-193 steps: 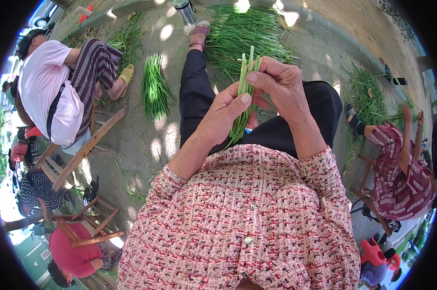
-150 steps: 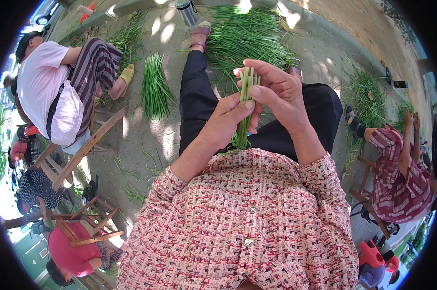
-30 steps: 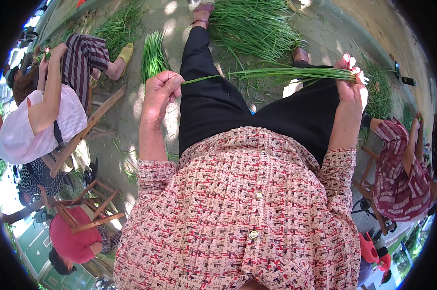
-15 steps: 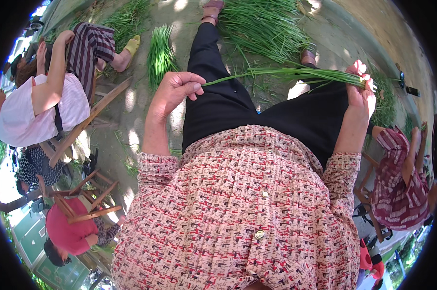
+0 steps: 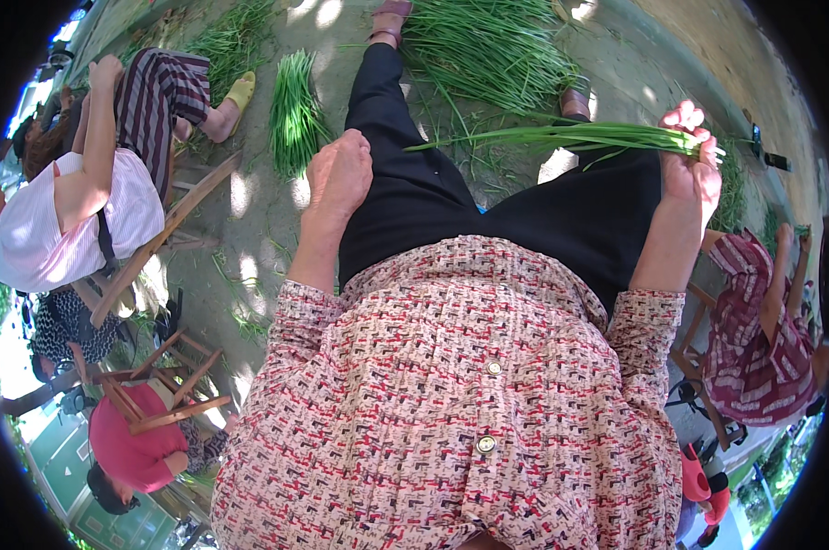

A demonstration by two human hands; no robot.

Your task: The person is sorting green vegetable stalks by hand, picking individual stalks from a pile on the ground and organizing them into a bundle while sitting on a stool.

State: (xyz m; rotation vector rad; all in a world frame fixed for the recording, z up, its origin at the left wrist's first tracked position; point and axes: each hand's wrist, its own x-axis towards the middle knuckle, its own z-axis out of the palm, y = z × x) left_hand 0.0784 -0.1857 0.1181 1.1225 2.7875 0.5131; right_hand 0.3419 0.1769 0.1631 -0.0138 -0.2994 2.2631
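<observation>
My right hand [image 5: 689,170] is closed around the pale stem ends of a small bunch of long, flat green leaves that look like garlic chives [image 5: 579,137]. The leaves stretch leftward above my knees, with their thin tips in the air short of my left hand [image 5: 340,174]. That hand is curled into a fist beside my left thigh, its back turned up. Whatever it may hold is hidden by the fingers. Between my feet on the ground spreads a big loose heap of chives [image 5: 492,60]. A neater bundle of chives [image 5: 295,115] lies left of my left leg.
At left, a person in a striped top [image 5: 84,215] sits by a wooden stool [image 5: 171,234]. Behind is an overturned-looking wooden stool frame [image 5: 176,380] near a person in red [image 5: 135,440]. Another person in maroon [image 5: 758,348] sits at right. Scattered leaves [image 5: 240,27] lie at upper left.
My left hand has let go of the leaf tip, turned over and closed, moving slightly right and down. The right hand keeps its hold on the chives, almost in place.
</observation>
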